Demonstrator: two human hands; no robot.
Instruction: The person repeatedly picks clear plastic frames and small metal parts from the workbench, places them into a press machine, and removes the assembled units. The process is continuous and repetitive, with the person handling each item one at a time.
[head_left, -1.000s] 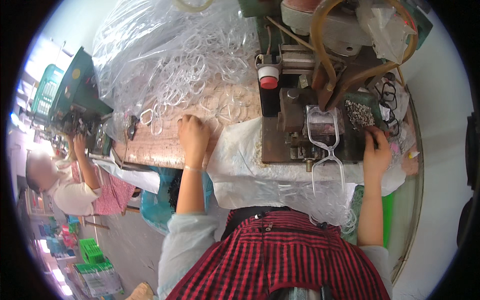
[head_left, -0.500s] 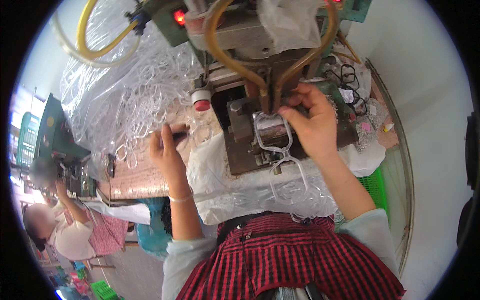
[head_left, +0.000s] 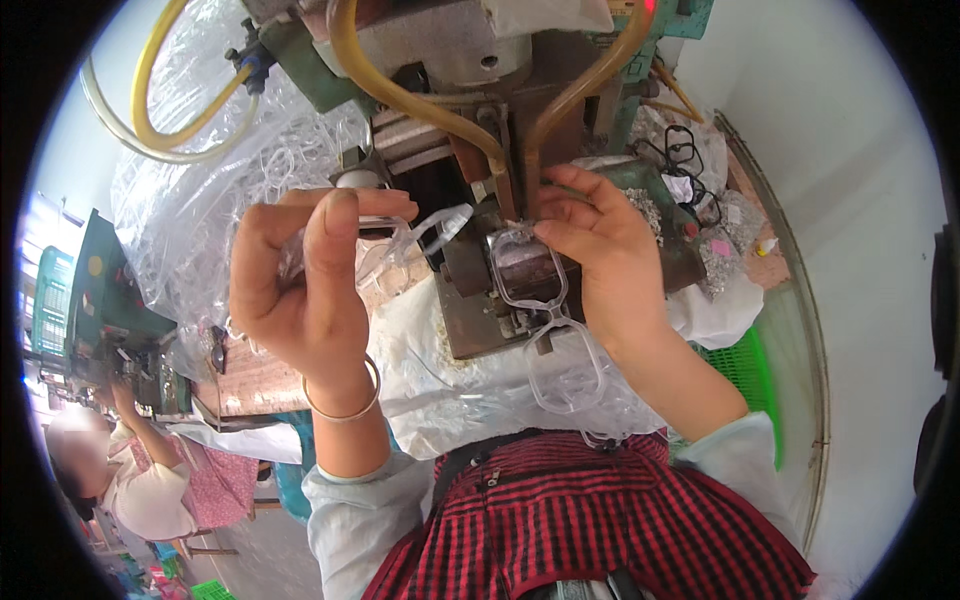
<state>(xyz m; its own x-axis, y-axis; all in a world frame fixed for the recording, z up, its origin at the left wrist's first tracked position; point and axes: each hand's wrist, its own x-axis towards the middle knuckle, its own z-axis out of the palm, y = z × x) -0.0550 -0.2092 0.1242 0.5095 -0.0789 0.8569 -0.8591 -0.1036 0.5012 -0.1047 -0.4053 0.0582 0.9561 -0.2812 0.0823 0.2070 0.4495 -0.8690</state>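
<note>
My left hand (head_left: pixel 310 270) is raised left of the machine, thumb and fingers pinching a clear eyeglass frame (head_left: pixel 446 228); part of that frame is hidden by the fingers. My right hand (head_left: pixel 610 250) pinches the upper rim of another clear eyeglass frame (head_left: pixel 553 310). One rim of this second frame lies over the metal fixture (head_left: pixel 468 262) of a bench machine (head_left: pixel 430 50); its other rim hangs out over the front edge toward me. The right fingertips are close beside the machine's narrow upright part, which partly covers them.
Two amber hoses (head_left: pixel 400 98) curve down above the fixture. Many clear frames lie heaped under plastic sheeting (head_left: pixel 190 190) at left. Black frames (head_left: pixel 685 150) and chips lie at right. A green basket (head_left: pixel 745 375) stands below the bench. A co-worker (head_left: pixel 150 485) sits far left.
My left hand has risen from the bench toward the machine and now holds a clear eyeglass frame. My right hand stays at the frame on the fixture. The whole view has shifted slightly.
</note>
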